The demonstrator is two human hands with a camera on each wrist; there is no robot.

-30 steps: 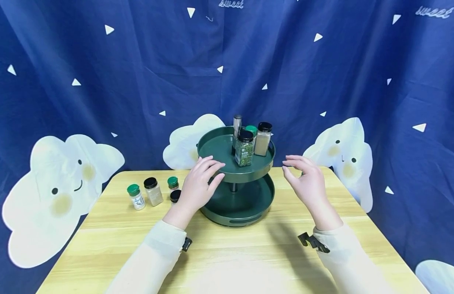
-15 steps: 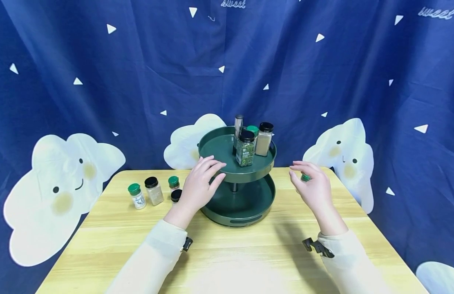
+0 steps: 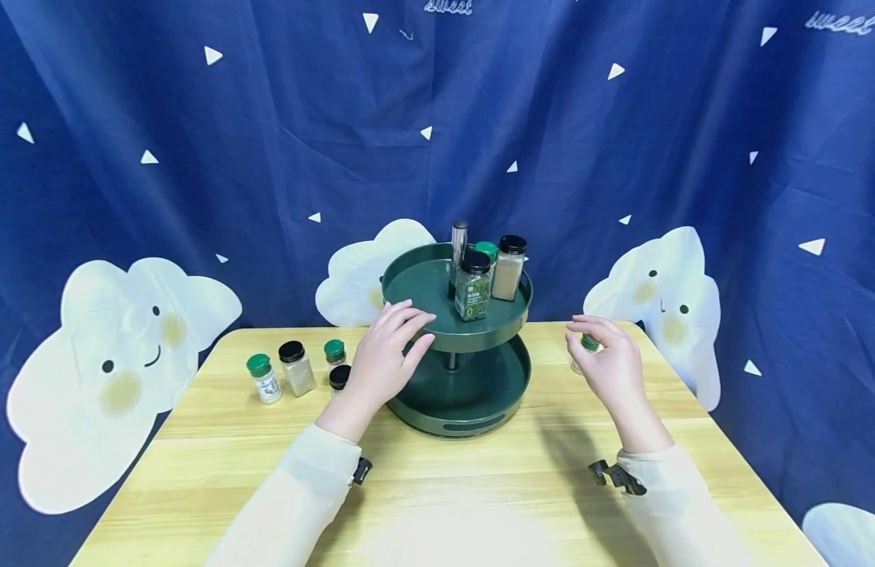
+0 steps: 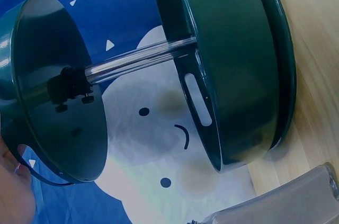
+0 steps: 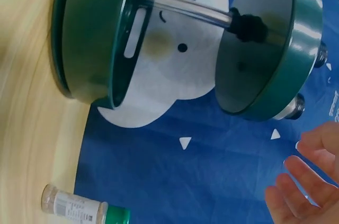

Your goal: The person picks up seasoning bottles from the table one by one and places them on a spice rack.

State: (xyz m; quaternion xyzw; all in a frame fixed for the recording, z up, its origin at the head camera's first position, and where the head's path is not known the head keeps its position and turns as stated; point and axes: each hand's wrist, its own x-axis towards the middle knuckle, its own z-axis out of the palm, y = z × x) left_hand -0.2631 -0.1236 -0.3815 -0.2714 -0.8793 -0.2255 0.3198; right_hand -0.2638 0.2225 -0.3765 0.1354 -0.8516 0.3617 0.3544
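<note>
1. We see the left hand [image 3: 380, 354] at the left front of the upper tray [image 3: 472, 341], fingers bent over the rim, thumb lower; we cannot tell whether it grips.
2. We see the right hand [image 3: 607, 358] raised right of the stand, released and relaxed, its thumb and fingers loosely curved.
3. Both wrists wear pale, long sleeves [image 3: 288, 488] with black clip-like pieces [image 3: 617, 478].
4. The dark green, round, two-tier stand has its upper tray joined to a lower tray [image 3: 423, 417] by a shiny, silvery post [image 4: 140, 60].
5. Up there we find a black-capped jar of green herbs [image 3: 472, 293], a tall, clear-and-dark cylinder [image 3: 458, 246], a green-capped jar [image 3: 485, 249] and a black-capped jar of tan powder [image 3: 508, 273].
6. A small, green-capped, labelled bottle [image 5: 79, 206] stands on the table behind the right hand, apart from it.
7. Left of the stand we count two green-capped shakers [image 3: 265, 379] and two black-capped jars [image 3: 298, 370].
8. We look across a pale, wood-grain table [image 3: 437, 488] to a deep blue fabric curtain [image 3: 267, 118] printed with white triangles, smiling clouds [image 3: 76, 394] and "sweet".
</note>
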